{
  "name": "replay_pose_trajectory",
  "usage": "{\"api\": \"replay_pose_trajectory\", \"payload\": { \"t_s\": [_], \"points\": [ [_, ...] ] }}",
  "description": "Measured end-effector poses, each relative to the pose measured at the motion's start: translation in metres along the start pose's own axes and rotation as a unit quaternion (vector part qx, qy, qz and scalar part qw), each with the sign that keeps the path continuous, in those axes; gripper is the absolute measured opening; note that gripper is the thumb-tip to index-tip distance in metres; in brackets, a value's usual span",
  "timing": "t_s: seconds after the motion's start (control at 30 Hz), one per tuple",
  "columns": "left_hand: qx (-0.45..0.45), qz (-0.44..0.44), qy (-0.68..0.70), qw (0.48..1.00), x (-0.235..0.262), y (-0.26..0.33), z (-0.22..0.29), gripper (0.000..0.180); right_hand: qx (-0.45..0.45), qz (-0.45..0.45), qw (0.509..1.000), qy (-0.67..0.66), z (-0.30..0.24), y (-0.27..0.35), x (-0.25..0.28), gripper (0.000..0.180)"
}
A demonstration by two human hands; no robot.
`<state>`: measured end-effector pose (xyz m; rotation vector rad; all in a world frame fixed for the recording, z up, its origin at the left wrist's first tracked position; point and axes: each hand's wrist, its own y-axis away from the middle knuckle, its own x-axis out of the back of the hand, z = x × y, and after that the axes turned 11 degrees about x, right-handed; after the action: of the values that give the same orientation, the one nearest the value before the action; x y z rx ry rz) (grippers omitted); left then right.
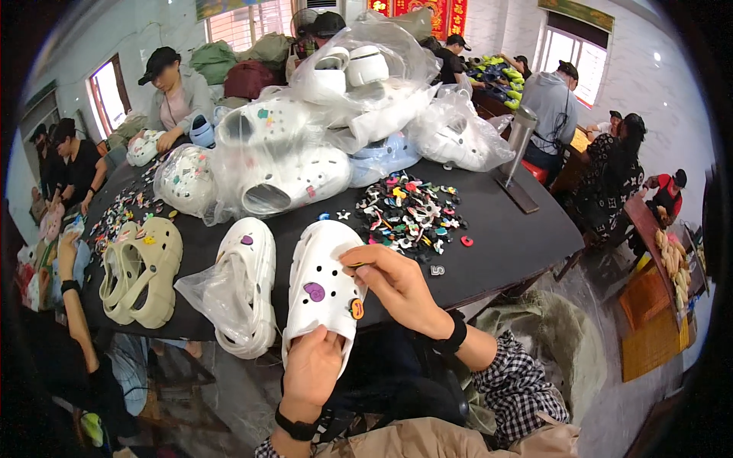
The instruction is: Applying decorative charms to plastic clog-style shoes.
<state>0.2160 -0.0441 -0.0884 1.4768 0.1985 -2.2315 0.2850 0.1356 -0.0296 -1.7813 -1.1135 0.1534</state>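
Observation:
A white clog with holes in its upper rests at the table's near edge, toe pointing away from me. My left hand grips it at the opening, fingers tucked inside. Above the upper, my right hand pinches a small dark charm with a yellowish edge; its shape is mostly hidden by my fingers. A purple spiral charm and an orange charm sit on the clog. To its left lies another white clog with clear plastic in its opening and a purple charm near the toe.
Loose charms lie in a pile beyond my right hand, and more are scattered at far left. Bagged clogs are heaped at the table's centre. Beige clogs stand left. A metal cylinder on a stand is at right. Other people work around.

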Motion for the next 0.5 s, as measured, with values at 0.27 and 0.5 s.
{"api": "replay_pose_trajectory", "payload": {
  "t_s": [0.27, 0.5],
  "points": [
    [-0.036, 0.024, -0.062, 0.997, -0.031, -0.004, -0.004, 0.047, -0.18, 0.124, 0.957, -0.19, -0.006, 0.006, -0.012, 0.024],
    [-0.033, -0.027, 0.006, 0.999, -0.022, -0.007, -0.008, 0.048, -0.174, 0.113, 0.958, -0.199, -0.008, 0.002, -0.017, 0.025]
  ]
}}
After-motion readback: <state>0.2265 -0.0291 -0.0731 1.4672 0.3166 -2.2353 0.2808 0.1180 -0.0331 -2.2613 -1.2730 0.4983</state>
